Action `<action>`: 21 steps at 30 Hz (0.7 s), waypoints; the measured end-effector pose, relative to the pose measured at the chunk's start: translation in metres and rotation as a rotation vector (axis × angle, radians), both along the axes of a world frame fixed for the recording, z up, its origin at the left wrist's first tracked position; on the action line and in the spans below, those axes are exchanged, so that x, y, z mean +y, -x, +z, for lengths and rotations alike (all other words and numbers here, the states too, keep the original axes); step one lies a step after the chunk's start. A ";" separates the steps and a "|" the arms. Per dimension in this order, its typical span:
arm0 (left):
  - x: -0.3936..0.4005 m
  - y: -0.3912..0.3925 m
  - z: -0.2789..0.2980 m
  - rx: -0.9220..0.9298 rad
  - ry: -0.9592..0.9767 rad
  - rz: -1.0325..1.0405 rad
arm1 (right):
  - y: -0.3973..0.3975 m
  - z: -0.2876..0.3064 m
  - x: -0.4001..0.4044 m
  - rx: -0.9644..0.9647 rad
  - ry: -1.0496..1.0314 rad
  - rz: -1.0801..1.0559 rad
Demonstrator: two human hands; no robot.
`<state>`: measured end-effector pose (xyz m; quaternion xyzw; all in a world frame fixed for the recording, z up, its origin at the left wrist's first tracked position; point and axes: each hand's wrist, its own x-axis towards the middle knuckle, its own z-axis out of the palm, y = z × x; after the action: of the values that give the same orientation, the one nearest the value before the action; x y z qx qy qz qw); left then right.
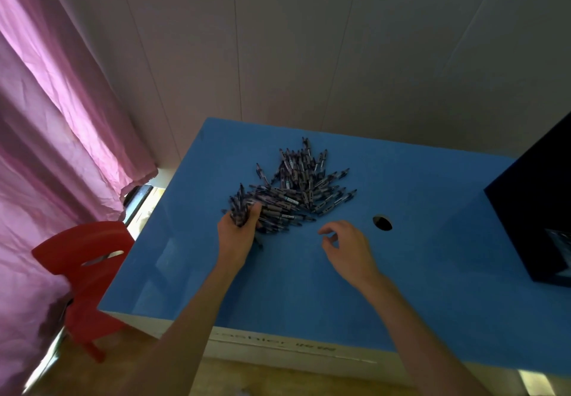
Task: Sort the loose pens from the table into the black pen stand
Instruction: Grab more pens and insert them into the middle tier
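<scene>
A heap of several dark pens lies spread across the middle of the blue table. My left hand grips a bundle of pens at the heap's near-left edge, their ends sticking up past my fingers. My right hand hovers just right of the heap with fingers loosely curled and nothing in them. A large black box-like object stands at the table's right edge; I cannot tell whether it is the pen stand.
A round cable hole sits in the tabletop just right of my right hand. A red plastic chair stands left of the table. A pink curtain hangs at the left, a pale wall behind.
</scene>
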<state>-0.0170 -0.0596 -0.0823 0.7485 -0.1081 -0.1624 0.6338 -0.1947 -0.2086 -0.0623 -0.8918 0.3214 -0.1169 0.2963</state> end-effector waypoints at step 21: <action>-0.040 0.007 0.096 0.056 -0.021 -0.483 | 0.007 0.084 -0.022 -0.034 -0.044 -0.057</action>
<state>-0.0245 -0.0996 0.0135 0.7026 -0.2647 -0.3311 0.5715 -0.2013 -0.2308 0.0213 -0.8734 0.3443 -0.1333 0.3176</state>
